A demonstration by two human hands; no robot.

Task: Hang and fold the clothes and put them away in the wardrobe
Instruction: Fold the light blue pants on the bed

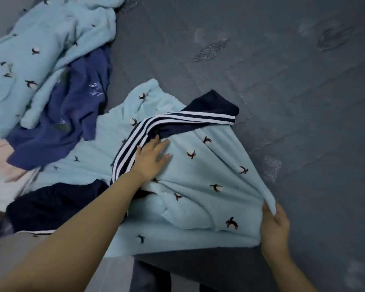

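I had R hand [274, 225] pinching fleece garment [200, 175] corner near bed [282, 81] front edge; L hand [152, 158] flat, open, pinning its middle

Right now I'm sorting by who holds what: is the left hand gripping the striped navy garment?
No, the left hand rests with straight fingers on the light blue fleece, beside the striped navy garment.

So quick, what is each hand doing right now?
Left hand: open, fingers flat on the light blue fleece garment, beside the navy striped garment.
Right hand: pinching the fleece garment's edge.
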